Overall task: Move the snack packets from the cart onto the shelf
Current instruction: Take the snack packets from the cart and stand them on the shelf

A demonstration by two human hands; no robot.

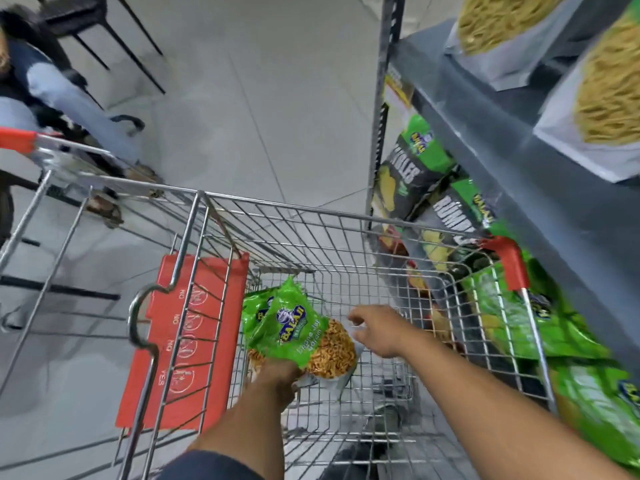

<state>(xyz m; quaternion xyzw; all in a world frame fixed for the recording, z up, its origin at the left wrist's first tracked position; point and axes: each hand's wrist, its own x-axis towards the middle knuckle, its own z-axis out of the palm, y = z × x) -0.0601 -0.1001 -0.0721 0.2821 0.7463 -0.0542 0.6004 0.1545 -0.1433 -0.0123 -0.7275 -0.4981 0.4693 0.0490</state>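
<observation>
A wire shopping cart (311,216) stands in front of me with its basket nearly bare. Inside it, my left hand (277,382) grips the lower edge of green snack packets (294,327) showing yellow-brown noodles; two overlapping packets seem to be in the grip. My right hand (377,330) hovers inside the basket to the right of the packets, fingers apart and holding nothing. The grey metal shelf (485,109) rises on the right, its lower level filled with green and black packets (415,168).
Clear bags of yellow noodles (498,26) sit on the upper shelf. A red child-seat flap (187,341) hangs on the cart's left side. A second cart (45,154) and a seated person (41,88) are at the left, on grey floor tiles.
</observation>
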